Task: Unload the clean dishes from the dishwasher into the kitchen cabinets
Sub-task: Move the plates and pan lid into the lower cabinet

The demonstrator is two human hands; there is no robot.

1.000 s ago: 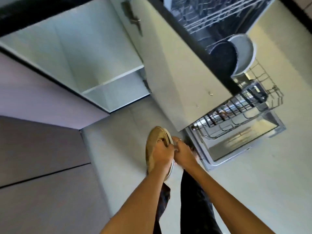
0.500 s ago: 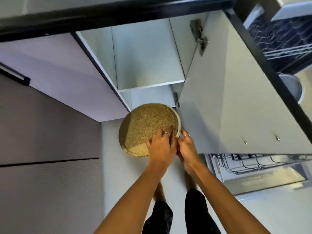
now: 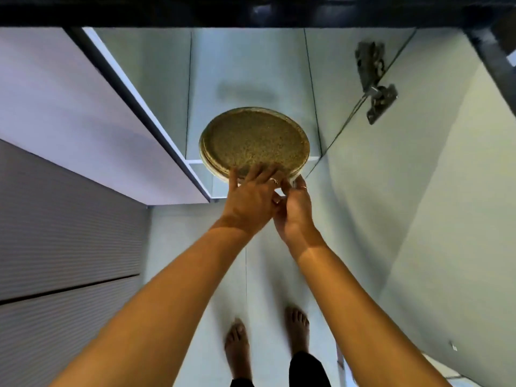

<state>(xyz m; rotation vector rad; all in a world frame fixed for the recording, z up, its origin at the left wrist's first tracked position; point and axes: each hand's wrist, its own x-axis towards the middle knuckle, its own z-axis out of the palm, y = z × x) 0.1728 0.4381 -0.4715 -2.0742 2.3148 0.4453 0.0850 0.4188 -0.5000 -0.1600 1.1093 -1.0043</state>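
A small stack of round speckled brown plates (image 3: pixel 254 141) with pale rims is held flat in front of the open lower cabinet (image 3: pixel 245 65), over the front edge of its shelf (image 3: pixel 196 162). My left hand (image 3: pixel 251 199) holds the near rim, fingers spread on the top plate. My right hand (image 3: pixel 296 208) grips the same rim from the right, thumb on the edge. The two hands touch each other. The dishwasher is out of view.
The open cabinet door (image 3: pixel 418 191) with its metal hinge (image 3: pixel 375 85) stands at the right. A closed pale door (image 3: pixel 69 115) and grey ribbed drawer fronts (image 3: pixel 64 247) are at the left. A dark countertop edge (image 3: pixel 251 12) runs overhead. My bare feet (image 3: pixel 265 347) stand on the pale floor.
Both hands have carried the plates up and forward, from near the floor by the dishwasher to the cabinet shelf, turning them from edge-on to flat. The view has swung away from the dishwasher.
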